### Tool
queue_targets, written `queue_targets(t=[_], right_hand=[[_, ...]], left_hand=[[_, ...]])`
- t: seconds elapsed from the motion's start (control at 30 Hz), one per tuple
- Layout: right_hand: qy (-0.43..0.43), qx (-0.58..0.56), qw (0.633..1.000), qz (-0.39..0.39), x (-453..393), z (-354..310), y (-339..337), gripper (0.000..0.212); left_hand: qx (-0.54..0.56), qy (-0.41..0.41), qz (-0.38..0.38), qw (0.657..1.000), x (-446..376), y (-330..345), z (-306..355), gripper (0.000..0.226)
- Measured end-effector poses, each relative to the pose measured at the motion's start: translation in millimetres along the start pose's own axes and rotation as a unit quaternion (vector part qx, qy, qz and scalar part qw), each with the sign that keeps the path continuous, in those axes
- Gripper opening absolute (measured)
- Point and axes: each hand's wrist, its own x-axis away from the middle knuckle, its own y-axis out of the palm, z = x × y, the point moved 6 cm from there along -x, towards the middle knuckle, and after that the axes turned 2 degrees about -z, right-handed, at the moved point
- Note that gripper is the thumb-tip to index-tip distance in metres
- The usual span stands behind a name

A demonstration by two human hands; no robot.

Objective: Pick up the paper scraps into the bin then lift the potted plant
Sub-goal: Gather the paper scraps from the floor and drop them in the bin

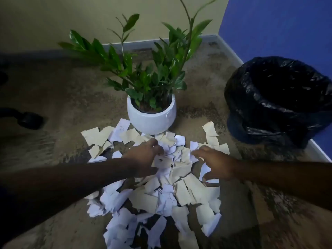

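The paper scraps (167, 186), white and cream, lie in a loose heap on the carpeted floor (62, 105), running from the foot of the potted plant (151, 112) toward the camera. The heap touches the pot's base, so the plant is probably best left until the paper is gone. The left hand (143, 159) lies on the upper middle of the pile, its fingers (154, 143) curled down into the scraps and seemingly bunching a few. The right hand (214, 163) hovers just right of it, fingers (196, 154) spread and bent toward the pile, holding nothing clearly visible. The hands face each other, apparently to scoop paper between them. The bin (280, 101), lined with a black bag, stands open to the right, near the blue wall (278, 24), within easy reach.
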Motion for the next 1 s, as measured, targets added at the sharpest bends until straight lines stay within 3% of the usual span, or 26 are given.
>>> queue_targets(t=[0.07, 0.13, 0.27, 0.37, 0.47, 0.6, 0.7, 0.83, 0.9, 1.0], right_hand=[[-0.016, -0.010, 0.999, 0.038, -2.3, -6.2, -11.3, 0.093], [-0.027, -0.001, 0.997, 0.072, -2.9, -8.1, -18.0, 0.093], [-0.026, 0.026, 0.997, 0.065, 4.4, 2.7, -13.8, 0.100], [0.002, 0.050, 0.997, 0.058, 7.2, 14.8, -12.3, 0.096], [0.009, 0.031, 0.997, 0.070, 2.6, 17.8, -10.6, 0.089], [-0.020, -0.010, 0.997, 0.080, -14.8, 8.6, -4.3, 0.080], [-0.035, -0.010, 0.997, 0.070, -34.6, -5.8, 0.0, 0.094], [-0.010, 0.083, 0.996, 0.010, -58.3, -17.6, 16.6, 0.105], [-0.030, 0.148, 0.988, -0.010, -61.5, -18.8, 29.3, 0.095], [-0.090, 0.220, 0.971, -0.012, -50.7, -14.3, 43.5, 0.057]], left_hand=[[-0.008, -0.029, 0.036, 0.999, -1.1, -3.5, 2.4, 0.058], [-0.025, -0.054, 0.026, 0.998, -3.0, 8.5, 6.6, 0.073], [-0.048, -0.043, -0.085, 0.994, -10.0, 43.6, 2.6, 0.105], [-0.014, -0.027, -0.097, 0.995, -17.8, 41.2, -4.3, 0.084], [0.056, -0.029, -0.044, 0.997, -22.0, 26.7, -10.8, 0.056], [0.100, -0.046, 0.020, 0.994, -15.7, 9.4, -20.2, 0.035], [0.095, -0.061, 0.056, 0.992, -7.7, -3.8, -29.5, 0.026], [0.121, -0.093, 0.110, 0.982, 0.3, -18.5, -36.3, 0.026], [0.129, -0.091, 0.130, 0.979, 3.2, -22.0, -37.0, 0.023], [0.132, -0.070, 0.137, 0.979, 3.9, -22.4, -32.0, 0.025]])
